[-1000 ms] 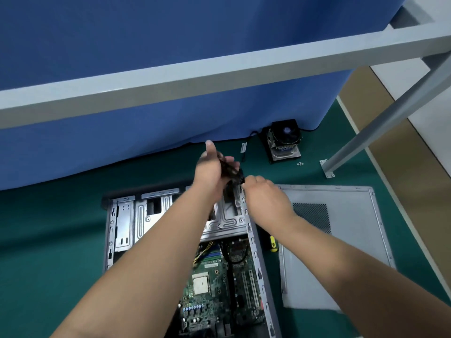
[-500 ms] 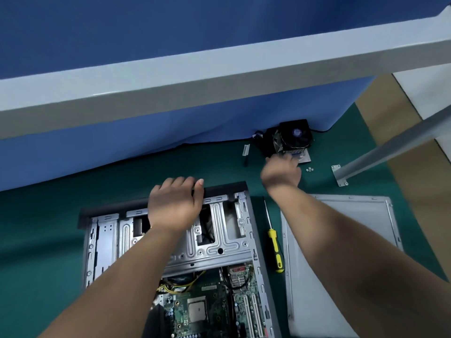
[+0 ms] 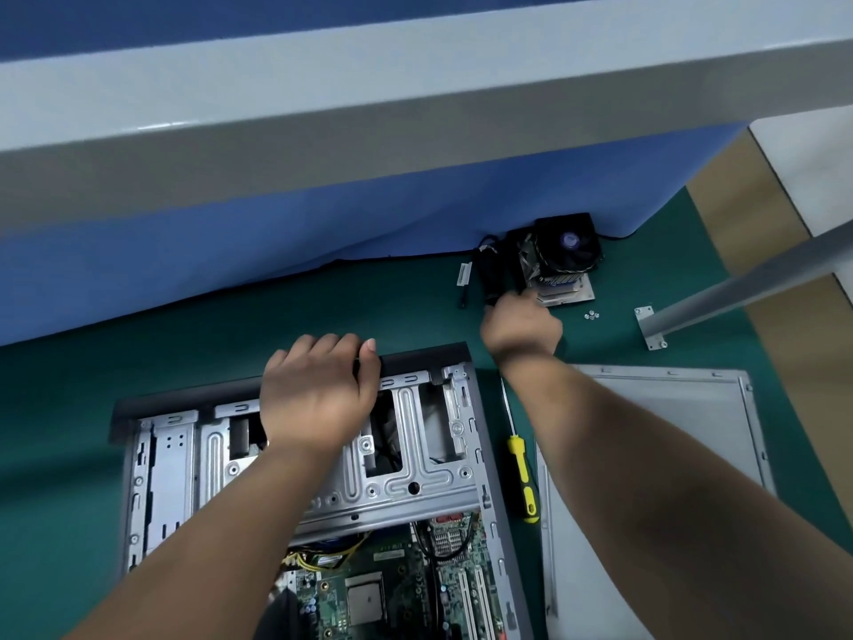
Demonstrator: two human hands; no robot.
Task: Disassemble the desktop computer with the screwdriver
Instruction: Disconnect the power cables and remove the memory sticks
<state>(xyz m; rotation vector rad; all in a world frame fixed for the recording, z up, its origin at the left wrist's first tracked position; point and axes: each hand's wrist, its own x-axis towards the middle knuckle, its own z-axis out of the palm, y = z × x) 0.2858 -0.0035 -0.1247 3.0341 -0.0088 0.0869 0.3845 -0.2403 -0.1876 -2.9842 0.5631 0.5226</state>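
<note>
The open desktop case (image 3: 406, 464) lies flat on the green mat, its motherboard (image 3: 392, 588) exposed at the near end. My left hand (image 3: 318, 394) lies on the drive cage with its fingers curled over the black front bezel (image 3: 184, 399). My right hand (image 3: 521, 325) reaches beyond the case, its fingers closed on the near end of a small black cabled part (image 3: 489, 270) beside the removed CPU cooler (image 3: 567, 251). A yellow-handled screwdriver (image 3: 521, 473) lies untouched on the mat between the case and the side panel (image 3: 646, 431).
A few loose screws (image 3: 591, 315) lie right of the cooler. A grey frame leg (image 3: 738, 288) with its foot bracket (image 3: 651, 327) stands at the right. A grey beam (image 3: 415, 85) crosses overhead, with blue cloth hanging behind the mat.
Both hands held the black part above the case a second ago. My right hand has carried it to the cooler, and my left hand has dropped onto the case's front edge.
</note>
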